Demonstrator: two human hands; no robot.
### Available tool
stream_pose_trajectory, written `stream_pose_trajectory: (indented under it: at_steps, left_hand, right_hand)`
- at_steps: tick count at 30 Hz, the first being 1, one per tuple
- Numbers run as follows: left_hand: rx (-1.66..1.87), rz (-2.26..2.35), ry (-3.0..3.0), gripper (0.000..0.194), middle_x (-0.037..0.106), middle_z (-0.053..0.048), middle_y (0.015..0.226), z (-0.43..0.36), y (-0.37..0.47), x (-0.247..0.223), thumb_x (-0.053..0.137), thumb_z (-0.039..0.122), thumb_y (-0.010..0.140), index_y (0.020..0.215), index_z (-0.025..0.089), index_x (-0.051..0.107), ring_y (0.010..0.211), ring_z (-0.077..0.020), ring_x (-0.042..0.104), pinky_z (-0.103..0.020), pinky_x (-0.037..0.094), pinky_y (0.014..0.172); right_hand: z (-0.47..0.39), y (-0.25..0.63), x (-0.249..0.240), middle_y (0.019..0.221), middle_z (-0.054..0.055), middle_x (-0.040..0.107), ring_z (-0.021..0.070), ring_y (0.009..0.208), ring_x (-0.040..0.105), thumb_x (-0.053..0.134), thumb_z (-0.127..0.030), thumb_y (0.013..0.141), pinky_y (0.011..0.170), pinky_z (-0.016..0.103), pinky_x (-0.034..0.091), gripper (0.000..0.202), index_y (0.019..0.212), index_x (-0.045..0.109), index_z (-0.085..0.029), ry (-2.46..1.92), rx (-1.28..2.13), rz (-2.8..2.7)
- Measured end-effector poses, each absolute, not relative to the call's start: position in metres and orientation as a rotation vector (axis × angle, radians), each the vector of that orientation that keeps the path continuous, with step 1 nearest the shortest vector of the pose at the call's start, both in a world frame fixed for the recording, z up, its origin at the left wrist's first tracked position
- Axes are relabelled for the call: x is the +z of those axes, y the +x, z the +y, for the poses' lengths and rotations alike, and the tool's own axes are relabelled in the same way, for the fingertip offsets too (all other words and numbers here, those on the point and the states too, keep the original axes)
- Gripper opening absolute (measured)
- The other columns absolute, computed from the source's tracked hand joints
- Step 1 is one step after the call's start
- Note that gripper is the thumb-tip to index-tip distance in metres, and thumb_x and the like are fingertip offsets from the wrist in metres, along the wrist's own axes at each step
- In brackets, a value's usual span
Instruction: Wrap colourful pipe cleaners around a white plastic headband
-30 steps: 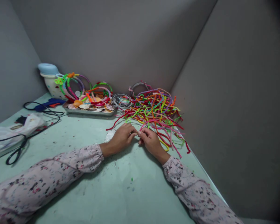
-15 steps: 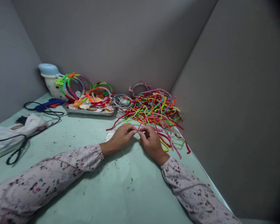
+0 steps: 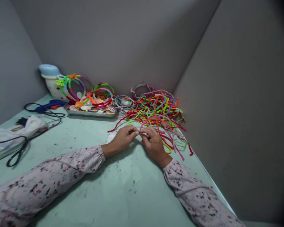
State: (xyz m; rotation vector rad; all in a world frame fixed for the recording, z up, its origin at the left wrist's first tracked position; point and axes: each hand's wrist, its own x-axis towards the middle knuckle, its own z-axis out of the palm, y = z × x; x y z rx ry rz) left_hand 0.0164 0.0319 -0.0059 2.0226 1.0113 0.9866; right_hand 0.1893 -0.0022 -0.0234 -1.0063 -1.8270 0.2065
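Metal tray (image 3: 92, 114) holding shells (image 3: 86, 107) and colourful hoops (image 3: 104, 84), hands (image 3: 123, 139) (image 3: 154, 144) pinching a fuzzy pink strand (image 3: 141, 125)

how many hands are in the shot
2: the left hand and the right hand, fingertips close together, just in front of the pile of pipe cleaners. No other hand shows.

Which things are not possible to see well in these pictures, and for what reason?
Head view:
Pink strand at the left grip and right grip: fingers cover most.
Bag, left end: cut off by picture edge.
Tray, floor: hidden under shells.
Green speck on table: too small to identify.
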Motion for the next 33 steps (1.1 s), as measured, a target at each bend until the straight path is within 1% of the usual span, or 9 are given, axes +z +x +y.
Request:
stream_pose_trajectory:
  at_steps: [5, 10, 19, 24, 33]
  left_hand:
    - [0.988, 1.01, 2.023, 0.021, 0.066, -0.004, 0.085, 0.0315, 0.0167, -0.0049, 0.052, 0.032, 0.085, 0.084, 0.016, 0.066, 0.081, -0.0169, 0.059, -0.03, 0.045, 0.076]
    - [1.007, 1.001, 2.026, 0.02, 0.067, -0.004, 0.087, 0.0304, 0.0162, -0.004, 0.053, 0.032, 0.085, 0.084, 0.017, 0.066, 0.083, -0.0171, 0.06, -0.03, 0.046, 0.078]
    - [1.051, 1.014, 2.054, 0.018, 0.066, -0.003, 0.084, 0.0304, 0.0167, -0.0025, 0.054, 0.03, 0.085, 0.083, 0.017, 0.066, 0.082, -0.0165, 0.059, -0.03, 0.045, 0.078]
    - [1.061, 1.021, 2.078, 0.018, 0.066, -0.003, 0.083, 0.0306, 0.0166, -0.0024, 0.054, 0.031, 0.086, 0.083, 0.017, 0.066, 0.081, -0.0166, 0.059, -0.03, 0.045, 0.077]
    - [1.065, 1.028, 2.094, 0.018, 0.065, -0.004, 0.084, 0.0304, 0.0166, -0.0032, 0.055, 0.031, 0.086, 0.083, 0.017, 0.066, 0.083, -0.0173, 0.058, -0.031, 0.045, 0.079]
  right_hand:
    - [-0.0016, 0.1889, -0.0247, 0.098, 0.004, 0.062, 0.0176, 0.091, 0.061, 0.053, -0.016, 0.09, 0.077, 0.033, 0.054, 0.018, 0.102, 0.064, -0.025, -1.007, 0.205, -1.803]
    - [-0.0018, 0.1887, -0.0242, 0.098, 0.004, 0.063, 0.0179, 0.092, 0.061, 0.054, -0.017, 0.09, 0.079, 0.034, 0.054, 0.018, 0.103, 0.064, -0.026, -1.024, 0.185, -1.798]
    - [-0.0023, 0.1887, -0.0235, 0.099, 0.005, 0.064, 0.0176, 0.091, 0.061, 0.054, -0.02, 0.091, 0.078, 0.033, 0.053, 0.018, 0.104, 0.065, -0.025, -1.058, 0.128, -1.811]
    - [-0.0027, 0.1887, -0.0225, 0.099, 0.005, 0.065, 0.019, 0.092, 0.061, 0.054, -0.023, 0.091, 0.078, 0.034, 0.053, 0.017, 0.104, 0.065, -0.026, -1.089, 0.127, -1.817]
    - [-0.0036, 0.1878, -0.0201, 0.097, 0.005, 0.065, 0.0188, 0.092, 0.061, 0.054, -0.025, 0.092, 0.081, 0.034, 0.052, 0.015, 0.102, 0.065, -0.024, -1.104, 0.115, -1.824]
